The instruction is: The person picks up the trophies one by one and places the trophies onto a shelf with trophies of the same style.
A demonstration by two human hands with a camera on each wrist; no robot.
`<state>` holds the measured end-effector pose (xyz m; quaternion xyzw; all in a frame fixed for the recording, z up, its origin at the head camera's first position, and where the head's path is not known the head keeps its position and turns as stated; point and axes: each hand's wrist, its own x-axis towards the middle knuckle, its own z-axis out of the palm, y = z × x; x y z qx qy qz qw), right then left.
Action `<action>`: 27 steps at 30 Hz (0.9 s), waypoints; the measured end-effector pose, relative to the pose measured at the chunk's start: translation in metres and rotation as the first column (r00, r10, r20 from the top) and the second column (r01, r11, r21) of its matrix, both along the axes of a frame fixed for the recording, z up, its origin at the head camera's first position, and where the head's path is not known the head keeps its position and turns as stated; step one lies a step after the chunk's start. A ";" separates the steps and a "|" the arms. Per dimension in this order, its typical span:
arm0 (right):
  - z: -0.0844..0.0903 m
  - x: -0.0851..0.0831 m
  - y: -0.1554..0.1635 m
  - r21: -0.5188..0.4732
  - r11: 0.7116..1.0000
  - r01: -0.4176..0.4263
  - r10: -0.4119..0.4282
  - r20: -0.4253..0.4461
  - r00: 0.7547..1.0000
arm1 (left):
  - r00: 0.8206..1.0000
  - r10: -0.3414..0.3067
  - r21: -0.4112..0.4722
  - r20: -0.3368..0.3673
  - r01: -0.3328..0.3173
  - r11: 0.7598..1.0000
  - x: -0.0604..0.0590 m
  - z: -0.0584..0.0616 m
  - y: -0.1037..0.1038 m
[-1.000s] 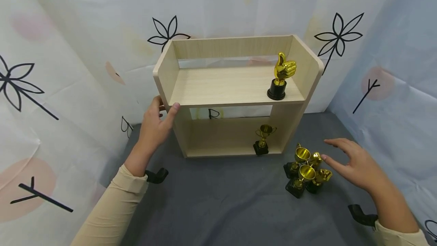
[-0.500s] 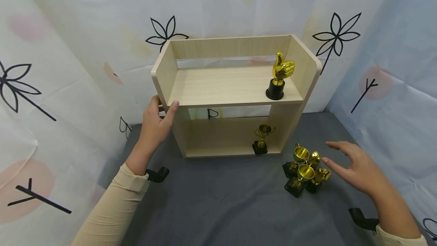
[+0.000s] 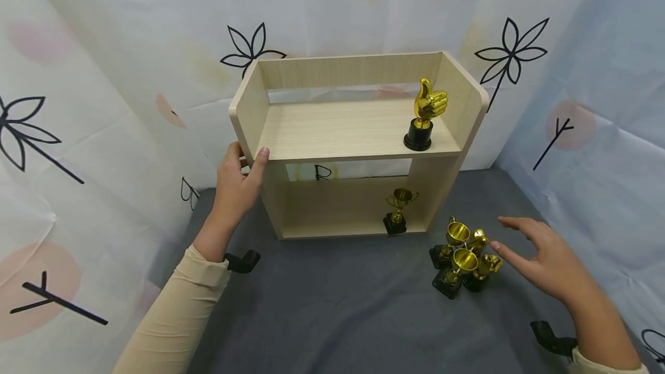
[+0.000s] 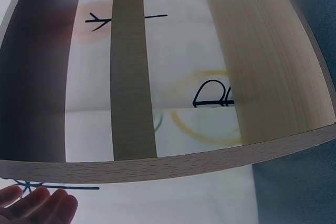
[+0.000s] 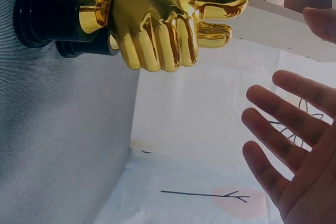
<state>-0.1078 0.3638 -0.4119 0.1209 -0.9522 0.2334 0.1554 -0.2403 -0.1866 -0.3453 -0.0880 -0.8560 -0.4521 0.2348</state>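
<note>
- The right hand (image 3: 545,258) holds nothing, thumb and fingers apart, just beside four clustered trophies on the grey cloth (image 3: 332,310).
- Among these, two gold cups (image 3: 464,260) stand left of two hand-shaped trophies (image 3: 488,266); the farther hand-shaped one is partly hidden, and the right wrist view crops the group.
- The left hand (image 3: 236,189) grips the wooden shelf's (image 3: 337,131) left side; its fingers are partly hidden behind the panel.
- Lower compartment: a small cup trophy (image 3: 402,198), front right.
- Upper compartment: a thumbs-up trophy (image 3: 427,105), right end.

Thumb trophy (image 3: 426,111) on upper board (image 3: 332,131), cup trophy (image 3: 399,209) below, trophy cluster (image 3: 464,260) before and right of shelf (image 3: 332,204)
</note>
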 end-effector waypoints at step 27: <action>-0.017 0.018 -0.004 -0.008 0.991 0.131 -0.131 0.051 0.990 | 0.999 0.029 0.043 -0.033 -0.027 0.999 -0.014 -0.008 0.005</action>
